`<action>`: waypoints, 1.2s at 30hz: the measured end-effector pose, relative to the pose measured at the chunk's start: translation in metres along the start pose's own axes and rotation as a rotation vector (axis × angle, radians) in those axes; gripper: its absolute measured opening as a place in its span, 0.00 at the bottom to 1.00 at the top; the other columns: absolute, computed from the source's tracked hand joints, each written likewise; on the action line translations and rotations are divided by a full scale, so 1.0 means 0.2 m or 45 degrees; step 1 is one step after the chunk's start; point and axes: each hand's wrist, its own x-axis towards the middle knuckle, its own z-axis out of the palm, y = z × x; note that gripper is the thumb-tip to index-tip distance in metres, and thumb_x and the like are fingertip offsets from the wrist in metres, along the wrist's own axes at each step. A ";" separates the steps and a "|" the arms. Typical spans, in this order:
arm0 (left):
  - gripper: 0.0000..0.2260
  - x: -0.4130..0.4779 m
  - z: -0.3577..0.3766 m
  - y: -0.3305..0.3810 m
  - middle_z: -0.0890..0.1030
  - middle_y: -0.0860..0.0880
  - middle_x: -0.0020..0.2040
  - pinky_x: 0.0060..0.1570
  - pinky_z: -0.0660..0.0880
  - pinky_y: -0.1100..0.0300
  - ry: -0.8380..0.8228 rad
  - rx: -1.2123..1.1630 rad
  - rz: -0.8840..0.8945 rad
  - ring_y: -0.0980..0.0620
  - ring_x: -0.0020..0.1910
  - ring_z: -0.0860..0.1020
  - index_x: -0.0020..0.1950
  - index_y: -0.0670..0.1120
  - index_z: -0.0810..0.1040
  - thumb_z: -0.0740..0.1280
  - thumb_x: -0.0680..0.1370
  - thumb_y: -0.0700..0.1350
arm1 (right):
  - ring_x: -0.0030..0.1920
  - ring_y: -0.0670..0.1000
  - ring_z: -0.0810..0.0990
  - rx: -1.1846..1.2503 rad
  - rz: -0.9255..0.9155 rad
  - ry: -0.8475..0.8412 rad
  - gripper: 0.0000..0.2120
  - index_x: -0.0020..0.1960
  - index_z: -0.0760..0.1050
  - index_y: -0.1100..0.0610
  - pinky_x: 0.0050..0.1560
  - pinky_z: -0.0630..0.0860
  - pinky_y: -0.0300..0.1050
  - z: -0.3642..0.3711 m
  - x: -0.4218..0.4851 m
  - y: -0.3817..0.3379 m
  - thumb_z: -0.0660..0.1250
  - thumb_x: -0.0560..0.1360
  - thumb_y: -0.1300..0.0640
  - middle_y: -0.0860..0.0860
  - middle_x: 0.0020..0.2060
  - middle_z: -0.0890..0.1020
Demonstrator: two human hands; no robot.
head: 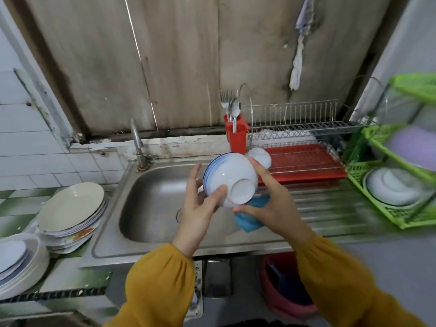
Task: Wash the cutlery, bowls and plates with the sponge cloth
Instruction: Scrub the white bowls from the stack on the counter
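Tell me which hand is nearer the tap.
Left. The left hand is right of the tap, over the sink; the right hand, with the cloth, is farther right, beyond the bowl.

The bowl (pixel 230 175) in the left grip (pixel 200 208) is white with blue bands round its rim; the sponge cloth (pixel 251 220) in the right grip (pixel 271 208) is bright blue. The sleeves (pixel 160 279) are mustard yellow. Beyond the grips, the cutlery holder (pixel 237 138) and drainer tray (pixel 306 161) are red. Far left of them, the plates (pixel 70 206) are cream and the bench (pixel 16 206) is checked green and white.
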 end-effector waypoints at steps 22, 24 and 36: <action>0.46 0.68 0.77 -0.56 0.65 0.59 0.70 0.67 0.71 0.50 -0.482 0.625 0.131 0.50 0.72 0.66 0.72 0.61 0.57 0.78 0.66 0.34 | 0.62 0.46 0.75 0.280 0.633 0.248 0.32 0.64 0.75 0.48 0.64 0.73 0.48 -0.52 0.18 0.85 0.81 0.63 0.55 0.44 0.60 0.79; 0.46 0.77 0.80 -0.59 0.64 0.61 0.70 0.72 0.64 0.53 -0.466 0.690 0.141 0.54 0.72 0.62 0.72 0.59 0.57 0.79 0.65 0.36 | 0.62 0.46 0.74 0.319 0.663 0.223 0.31 0.67 0.75 0.51 0.62 0.73 0.43 -0.53 0.26 0.92 0.79 0.66 0.57 0.44 0.61 0.78; 0.35 1.24 0.93 -0.81 0.76 0.42 0.62 0.59 0.53 0.66 -0.239 1.162 0.169 0.38 0.66 0.67 0.66 0.41 0.73 0.81 0.63 0.49 | 0.54 0.50 0.79 0.302 0.801 -0.006 0.12 0.57 0.80 0.55 0.59 0.75 0.45 -0.56 0.73 1.28 0.73 0.73 0.61 0.51 0.53 0.82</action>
